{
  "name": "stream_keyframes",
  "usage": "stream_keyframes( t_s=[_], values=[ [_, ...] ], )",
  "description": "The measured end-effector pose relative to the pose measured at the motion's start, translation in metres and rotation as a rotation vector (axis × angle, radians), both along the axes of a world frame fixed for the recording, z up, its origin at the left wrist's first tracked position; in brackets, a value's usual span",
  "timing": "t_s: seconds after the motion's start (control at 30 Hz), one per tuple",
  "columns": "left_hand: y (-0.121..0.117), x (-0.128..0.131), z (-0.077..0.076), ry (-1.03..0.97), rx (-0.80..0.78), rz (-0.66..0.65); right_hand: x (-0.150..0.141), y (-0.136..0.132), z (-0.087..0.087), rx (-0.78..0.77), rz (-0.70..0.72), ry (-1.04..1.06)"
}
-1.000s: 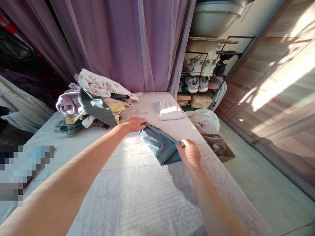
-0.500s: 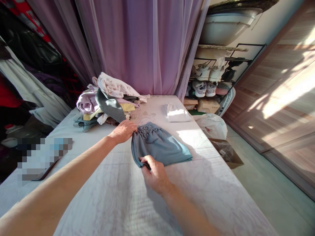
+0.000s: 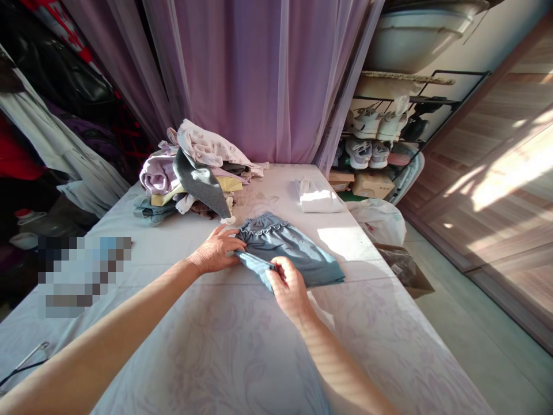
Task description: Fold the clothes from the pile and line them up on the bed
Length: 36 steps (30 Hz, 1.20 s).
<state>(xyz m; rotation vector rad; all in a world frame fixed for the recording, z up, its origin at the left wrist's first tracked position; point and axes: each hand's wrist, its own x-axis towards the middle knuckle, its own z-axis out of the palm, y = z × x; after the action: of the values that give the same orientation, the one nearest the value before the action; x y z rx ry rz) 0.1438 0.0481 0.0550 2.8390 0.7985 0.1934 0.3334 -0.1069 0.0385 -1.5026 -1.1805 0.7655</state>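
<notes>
A small grey-blue pair of shorts (image 3: 294, 251) with a gathered waistband lies on the pale patterned bed sheet (image 3: 224, 357). My left hand (image 3: 215, 253) rests on the shorts' left edge near the waistband, fingers laid flat on the cloth. My right hand (image 3: 288, 282) pinches the near edge of the shorts, which is folded over toward the middle. Behind the hands sits a heap of unfolded clothes (image 3: 196, 173), with a folded white garment (image 3: 317, 196) to its right.
Purple curtains (image 3: 259, 80) hang behind the bed. A shoe rack (image 3: 380, 138) with sneakers stands at the right, with a white plastic bag (image 3: 378, 216) and a cardboard box (image 3: 404, 268) on the floor beside the bed. Dark clothes hang at the left. A wire hanger (image 3: 21, 363) lies at the near left.
The shorts were spread flat from a folded strip, then my right hand took the near edge and lifted it over toward the middle. My left hand shifted down along the left edge.
</notes>
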Motion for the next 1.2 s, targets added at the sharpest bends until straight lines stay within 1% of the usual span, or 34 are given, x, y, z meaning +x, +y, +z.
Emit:
stream_keyframes(
  t_s=[0.13,0.3,0.37,0.43,0.53,0.63,0.77,0.83,0.97,1.13,1.2],
  values=[
    [0.008,0.010,0.005,0.003,-0.026,0.070,0.017,0.013,-0.008,-0.011,-0.156,-0.077],
    [0.013,0.028,0.012,0.023,-0.016,0.077,0.040,0.022,-0.015,-0.076,-0.245,-0.246],
    [0.012,0.033,0.013,0.008,0.029,0.071,0.047,0.024,-0.018,-0.105,-0.263,-0.333],
    [0.009,0.038,0.012,-0.025,0.109,0.084,0.049,0.025,-0.022,-0.115,-0.290,-0.406],
    [-0.004,0.046,0.009,-0.116,0.242,0.117,0.048,0.026,-0.024,-0.121,-0.339,-0.478],
    [-0.020,0.055,0.006,-0.235,0.286,0.071,0.045,0.025,-0.021,-0.152,-0.322,-0.522],
    [-0.040,0.064,0.000,-0.347,0.243,-0.045,0.040,0.021,-0.014,-0.190,-0.262,-0.556],
    [-0.046,0.066,-0.004,-0.389,0.232,-0.074,0.038,0.018,-0.011,-0.212,-0.219,-0.576],
    [-0.055,0.065,-0.013,-0.403,0.238,-0.055,0.033,0.013,-0.007,-0.239,-0.129,-0.627],
    [-0.060,0.062,-0.023,-0.334,0.211,-0.013,0.029,0.013,-0.004,-0.287,-0.129,-0.691],
    [-0.061,0.060,-0.027,-0.317,0.195,0.001,0.028,0.013,-0.004,-0.282,-0.126,-0.703]
  ],
)
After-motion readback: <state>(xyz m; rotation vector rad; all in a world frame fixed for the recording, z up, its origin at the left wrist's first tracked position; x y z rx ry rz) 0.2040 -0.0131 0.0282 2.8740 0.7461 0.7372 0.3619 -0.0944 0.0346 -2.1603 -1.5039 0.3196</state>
